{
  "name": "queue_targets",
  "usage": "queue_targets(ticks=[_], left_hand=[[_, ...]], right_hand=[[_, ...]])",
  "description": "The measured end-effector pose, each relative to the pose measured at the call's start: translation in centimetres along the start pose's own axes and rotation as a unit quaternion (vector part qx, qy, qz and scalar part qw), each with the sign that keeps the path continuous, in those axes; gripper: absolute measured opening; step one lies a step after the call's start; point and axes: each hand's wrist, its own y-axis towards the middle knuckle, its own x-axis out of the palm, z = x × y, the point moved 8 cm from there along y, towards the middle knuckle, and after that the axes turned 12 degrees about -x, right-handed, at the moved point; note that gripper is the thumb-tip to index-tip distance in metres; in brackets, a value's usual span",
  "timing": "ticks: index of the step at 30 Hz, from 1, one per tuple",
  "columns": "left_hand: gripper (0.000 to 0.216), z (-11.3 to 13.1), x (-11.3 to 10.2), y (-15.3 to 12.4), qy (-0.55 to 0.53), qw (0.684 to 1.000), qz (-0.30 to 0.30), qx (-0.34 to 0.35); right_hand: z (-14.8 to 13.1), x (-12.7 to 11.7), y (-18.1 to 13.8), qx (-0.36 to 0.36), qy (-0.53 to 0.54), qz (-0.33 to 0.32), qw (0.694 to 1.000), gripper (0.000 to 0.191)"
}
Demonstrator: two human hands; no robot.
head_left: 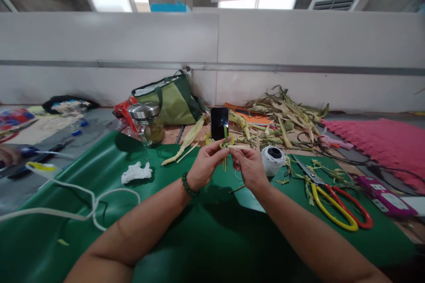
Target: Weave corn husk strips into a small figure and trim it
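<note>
My left hand and my right hand meet above the green mat, both pinched on a small piece made of folded green and pale leaf strips. A green strip sticks up and down from it between my fingers. A dark bead bracelet circles my left wrist. A black phone stands upright just behind the leaf piece.
A white spool of thread sits right of my hands. Yellow and red scissors lie further right. A heap of dry leaves, a glass jar, a green bag, crumpled tissue, white cord and pink knitting surround the mat.
</note>
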Motion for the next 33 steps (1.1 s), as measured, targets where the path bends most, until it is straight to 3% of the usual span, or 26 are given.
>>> queue_targets(ticks=[6, 12, 17, 20, 22, 24, 26, 28, 30, 33], left_hand=[[0.038, 1.1, 0.1, -0.8, 0.098, 0.992, 0.029, 0.073], [0.048, 1.9, 1.2, -1.3, 0.155, 0.987, -0.024, 0.038], [0.045, 2.0, 0.5, -0.5, 0.148, 0.988, -0.046, -0.008], [0.047, 1.9, -0.8, 0.2, 0.142, 0.989, -0.02, -0.03], [0.048, 2.0, -1.6, 0.6, 0.143, 0.989, 0.006, -0.032], [0.044, 2.1, -1.8, 0.7, 0.163, 0.986, 0.014, -0.028], [0.036, 2.2, -1.6, 0.7, 0.192, 0.981, 0.01, -0.01], [0.026, 2.3, -1.3, 0.6, 0.224, 0.975, 0.009, 0.012], [0.02, 2.2, -0.9, 0.4, 0.251, 0.968, 0.006, 0.026], [0.018, 1.9, 0.0, 0.1, 0.274, 0.961, -0.022, 0.036]], right_hand=[[-1.0, -0.3, -0.7, -0.036, -0.054, 0.016, 0.998, 0.033], [-1.9, -0.2, -0.8, -0.083, -0.08, -0.005, 0.993, 0.032], [-1.3, -0.3, 0.1, -0.058, -0.1, -0.049, 0.992, 0.036], [-2.9, -1.2, 0.4, -0.138, -0.166, -0.046, 0.975, 0.035], [-5.4, -1.1, -0.1, -0.277, -0.247, -0.052, 0.927, 0.034], [-7.1, 0.5, -1.5, -0.404, -0.339, -0.123, 0.841, 0.024], [-6.9, 2.6, -2.8, -0.468, -0.428, -0.214, 0.743, 0.012], [-6.2, 3.9, -3.5, -0.497, -0.499, -0.256, 0.662, 0.02], [-6.0, 4.4, -4.0, -0.521, -0.534, -0.252, 0.616, 0.021], [-6.1, 4.6, -4.5, -0.551, -0.525, -0.24, 0.602, 0.018]])
